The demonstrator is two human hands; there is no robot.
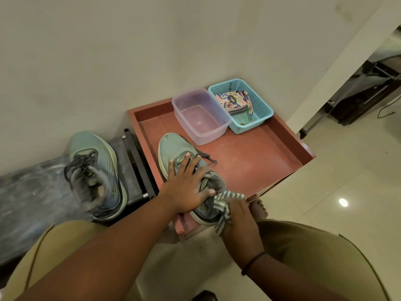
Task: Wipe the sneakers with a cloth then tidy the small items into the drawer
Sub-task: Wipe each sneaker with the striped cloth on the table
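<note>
While the left hand [186, 187] pressed flat on the sneaker [186, 168] at frame centre on the red desk [249, 161], the right hand's [238, 216] fingers gripped the striped cloth [225, 205] at its heel; firm, short strokes would clean best.

Soft, even indoor light is filling the scene, slightly dim and warm. A ceiling lamp is glaring as a small white spot on the glossy cream floor tiles [343, 202]. The wide lens is bending the pale plaster wall [108, 61] and the doorway edges outward. The crinkled grey plastic sheet [28, 203] at left is smearing with blur, and faint shadows are pooling under the reddish-brown tray-topped table [249, 161].
</note>
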